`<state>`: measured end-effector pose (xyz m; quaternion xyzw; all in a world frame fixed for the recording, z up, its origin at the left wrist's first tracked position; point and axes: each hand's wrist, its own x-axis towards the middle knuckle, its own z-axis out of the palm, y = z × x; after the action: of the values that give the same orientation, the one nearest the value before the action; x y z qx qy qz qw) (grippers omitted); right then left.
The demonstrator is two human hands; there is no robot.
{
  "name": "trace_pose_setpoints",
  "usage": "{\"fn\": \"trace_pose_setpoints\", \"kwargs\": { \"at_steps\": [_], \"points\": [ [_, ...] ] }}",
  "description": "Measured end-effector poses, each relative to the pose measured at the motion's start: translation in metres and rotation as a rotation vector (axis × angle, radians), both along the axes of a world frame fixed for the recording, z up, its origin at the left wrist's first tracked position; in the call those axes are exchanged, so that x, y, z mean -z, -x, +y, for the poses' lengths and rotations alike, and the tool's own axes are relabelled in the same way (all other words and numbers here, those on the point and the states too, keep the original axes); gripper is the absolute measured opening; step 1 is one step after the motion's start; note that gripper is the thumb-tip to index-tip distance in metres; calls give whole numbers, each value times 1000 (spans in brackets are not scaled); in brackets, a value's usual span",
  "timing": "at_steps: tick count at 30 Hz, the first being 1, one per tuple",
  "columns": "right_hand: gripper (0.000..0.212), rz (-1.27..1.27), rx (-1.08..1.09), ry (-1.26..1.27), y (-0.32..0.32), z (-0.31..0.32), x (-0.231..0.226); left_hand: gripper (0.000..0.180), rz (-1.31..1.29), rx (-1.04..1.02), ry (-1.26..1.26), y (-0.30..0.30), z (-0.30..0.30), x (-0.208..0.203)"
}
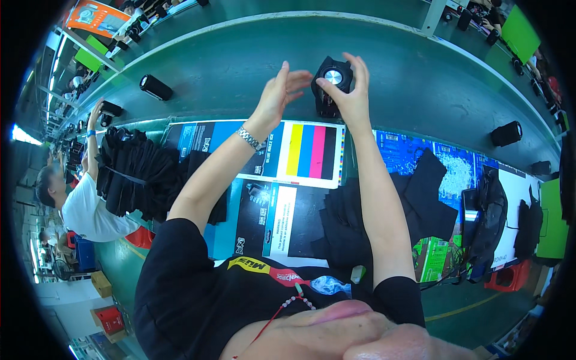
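Own hands (280, 93) (353, 101): 2; black device (330, 76) between them: 1; wristwatch (249, 138): 1; necklace (277, 312): 1; orange banner (96, 19): 1

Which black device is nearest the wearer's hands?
The black device showing a silver disc, between left hand and right hand; the others are farther off.

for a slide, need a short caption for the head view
Right hand holding a black speaker at a green bench, left hand open beside it.

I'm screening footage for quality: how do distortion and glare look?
Head view: corners go black; the green surface has a far edge bowed into an arc; a far-left patch is blown out white; the silver disc on the black device gleams.
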<state>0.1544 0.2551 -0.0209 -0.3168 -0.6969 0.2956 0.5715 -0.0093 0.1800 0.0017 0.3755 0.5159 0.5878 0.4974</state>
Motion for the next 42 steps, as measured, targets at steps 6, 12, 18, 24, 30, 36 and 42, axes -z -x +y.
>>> {"fn": "trace_pose_setpoints", "kwargs": {
  "at_steps": [6, 12, 18, 24, 30, 36, 42],
  "points": [
    [122, 22, -279, 475, -2, 1, 0, 34, 574, 84, -289, 0, 49, -41],
    [134, 100, -307, 512, -13, 5, -3, 35, 754, 351, 114, 6, 84, -42],
    [128, 64, -315, 511, -17, 12, 0, 23, 801, 402, -71, 7, 91, -55],
    [101, 203, -428, 566, -23, 24, 2, 22, 1199, 315, -557, -35, 57, -84],
    [98, 165, -562, 491, -36, 36, 7, 22, 964, 215, -474, -36, 55, -70],
    [88, 538, -274, 627, -48, 40, -13, 46, -25, 8, -232, -28, 77, -30],
    [40, 699, -282, 602, -20, 44, 19, 53, -314, 33, -214, -99, 78, 20]
  ]
}}
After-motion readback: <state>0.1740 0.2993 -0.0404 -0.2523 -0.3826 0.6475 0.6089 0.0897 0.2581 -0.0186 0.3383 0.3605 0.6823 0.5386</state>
